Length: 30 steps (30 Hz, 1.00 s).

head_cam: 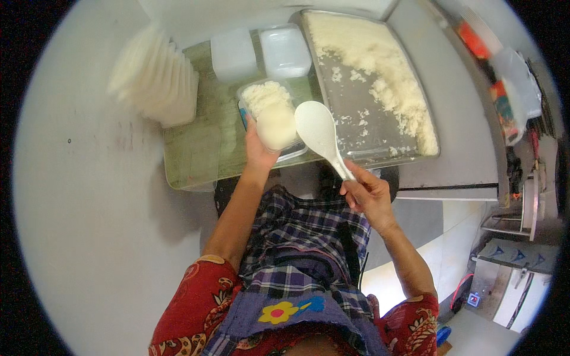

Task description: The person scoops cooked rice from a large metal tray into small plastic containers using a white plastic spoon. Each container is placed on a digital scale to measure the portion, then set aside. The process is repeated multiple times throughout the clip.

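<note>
My left hand (262, 149) grips the near left side of a clear plastic food container (296, 139). White cooked rice (266, 95) fills its far part, and a smooth pale mound (277, 127) lies in the near part. Beneath the container shows the edge of a flat device (291, 155), perhaps a kitchen scale, mostly hidden. A white plastic rice paddle (317, 129) is held by its handle in my right hand (368, 193). Its bowl is beside the container's right side, over the left edge of a large metal tray (352, 98).
Rice (378, 49) is heaped along the tray's far and right sides, with scattered grains elsewhere. Behind the container stand a white box-shaped stack (234, 54) and a clear plastic container (286, 51). Nested plastic containers (160, 84) lean at the left on the greenish tabletop (191, 153).
</note>
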Tool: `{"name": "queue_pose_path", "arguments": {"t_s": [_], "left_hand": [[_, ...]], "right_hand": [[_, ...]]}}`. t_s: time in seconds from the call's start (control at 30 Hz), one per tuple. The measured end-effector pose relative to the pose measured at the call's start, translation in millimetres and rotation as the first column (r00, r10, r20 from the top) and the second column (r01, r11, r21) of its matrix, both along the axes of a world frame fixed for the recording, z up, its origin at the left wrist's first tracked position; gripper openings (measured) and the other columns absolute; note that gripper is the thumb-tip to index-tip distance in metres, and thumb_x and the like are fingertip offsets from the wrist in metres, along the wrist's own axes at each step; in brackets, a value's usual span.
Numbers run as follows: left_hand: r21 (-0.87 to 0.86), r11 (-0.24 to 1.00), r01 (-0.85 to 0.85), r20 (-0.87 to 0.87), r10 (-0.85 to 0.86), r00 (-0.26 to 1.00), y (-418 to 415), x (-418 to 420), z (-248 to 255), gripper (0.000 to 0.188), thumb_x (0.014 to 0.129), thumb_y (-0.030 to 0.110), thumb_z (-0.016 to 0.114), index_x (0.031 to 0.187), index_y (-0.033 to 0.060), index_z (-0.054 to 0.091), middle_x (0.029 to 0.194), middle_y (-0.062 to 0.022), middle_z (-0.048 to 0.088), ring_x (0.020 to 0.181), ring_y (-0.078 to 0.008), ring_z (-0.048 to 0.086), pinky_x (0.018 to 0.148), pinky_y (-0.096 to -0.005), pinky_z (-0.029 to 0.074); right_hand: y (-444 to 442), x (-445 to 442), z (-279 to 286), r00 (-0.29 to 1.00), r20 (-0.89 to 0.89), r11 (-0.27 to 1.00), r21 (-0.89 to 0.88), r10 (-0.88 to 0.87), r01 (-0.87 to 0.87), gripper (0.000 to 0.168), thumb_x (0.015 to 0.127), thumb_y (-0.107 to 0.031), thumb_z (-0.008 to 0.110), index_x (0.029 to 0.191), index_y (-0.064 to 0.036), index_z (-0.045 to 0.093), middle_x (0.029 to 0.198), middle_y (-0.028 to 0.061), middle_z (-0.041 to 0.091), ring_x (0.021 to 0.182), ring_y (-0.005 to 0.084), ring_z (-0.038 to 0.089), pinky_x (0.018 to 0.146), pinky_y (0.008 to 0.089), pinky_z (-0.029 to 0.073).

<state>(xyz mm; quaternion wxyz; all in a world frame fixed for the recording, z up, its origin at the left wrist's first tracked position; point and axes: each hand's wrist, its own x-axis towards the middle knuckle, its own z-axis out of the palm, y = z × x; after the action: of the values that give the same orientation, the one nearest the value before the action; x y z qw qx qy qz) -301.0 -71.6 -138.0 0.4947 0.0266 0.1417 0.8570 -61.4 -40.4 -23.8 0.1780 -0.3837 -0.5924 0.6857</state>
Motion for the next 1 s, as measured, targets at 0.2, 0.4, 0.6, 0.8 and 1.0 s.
{"name": "queue_pose_path", "arguments": {"t_s": [0.2, 0.4, 0.6, 0.8, 1.0], "left_hand": [[-0.029, 0.999, -0.033, -0.018, 0.033, 0.999, 8, 3, 0, 0.052, 0.092, 0.045, 0.029, 0.125, 0.0057, 0.040, 0.122, -0.0106, 0.048, 0.111, -0.0263, 0.047, 0.094, -0.0391, 0.038], [-0.140, 0.990, -0.025, -0.019, 0.023, 1.000, 10, 6, 6, 0.050, 0.091, 0.045, 0.032, 0.123, 0.0073, 0.042, 0.120, -0.0100, 0.050, 0.109, -0.0260, 0.049, 0.092, -0.0389, 0.040], [-0.230, 0.972, 0.050, -0.005, -0.052, 0.999, 9, 8, 4, 0.051, 0.090, 0.047, 0.035, 0.122, 0.0081, 0.043, 0.116, -0.0087, 0.052, 0.105, -0.0249, 0.052, 0.089, -0.0387, 0.043], [-0.222, 0.975, 0.019, 0.011, -0.017, 1.000, 5, 8, 10, 0.053, 0.091, 0.048, 0.030, 0.124, 0.0085, 0.041, 0.119, -0.0095, 0.050, 0.108, -0.0258, 0.050, 0.091, -0.0401, 0.041], [-0.089, 0.989, -0.116, -0.014, 0.115, 0.993, -2, -4, 5, 0.053, 0.092, 0.046, 0.028, 0.127, 0.0079, 0.037, 0.126, -0.0104, 0.044, 0.115, -0.0285, 0.043, 0.097, -0.0438, 0.034]], "right_hand": [[-11, -8, 5, 0.997, 0.039, 0.997, -0.049, 0.062, -0.060, 0.039, 0.085, -0.003, 0.051, 0.123, -0.006, 0.047, 0.071, 0.0045, 0.058, 0.049, 0.0044, 0.045, 0.038, 0.0157, 0.032], [-9, -17, 6, 0.998, -0.024, 0.988, -0.139, 0.064, -0.067, 0.039, 0.084, -0.001, 0.050, 0.123, -0.004, 0.047, 0.069, 0.0058, 0.057, 0.046, 0.0047, 0.042, 0.035, 0.0167, 0.028], [-4, -24, 2, 0.992, -0.106, 0.960, -0.263, 0.073, -0.098, 0.038, 0.083, 0.001, 0.050, 0.121, -0.004, 0.049, 0.069, 0.0071, 0.057, 0.043, 0.0051, 0.040, 0.033, 0.0175, 0.024], [6, -16, -10, 0.983, -0.183, 0.895, -0.440, -0.011, -0.072, 0.041, 0.082, -0.003, 0.052, 0.122, -0.007, 0.048, 0.070, 0.0082, 0.057, 0.045, 0.0054, 0.039, 0.033, 0.0155, 0.025], [17, 5, -17, 0.918, -0.336, 0.855, -0.519, -0.210, 0.006, 0.042, 0.083, -0.004, 0.049, 0.124, -0.005, 0.045, 0.072, 0.0117, 0.055, 0.044, 0.0046, 0.037, 0.032, 0.0136, 0.025]]}}
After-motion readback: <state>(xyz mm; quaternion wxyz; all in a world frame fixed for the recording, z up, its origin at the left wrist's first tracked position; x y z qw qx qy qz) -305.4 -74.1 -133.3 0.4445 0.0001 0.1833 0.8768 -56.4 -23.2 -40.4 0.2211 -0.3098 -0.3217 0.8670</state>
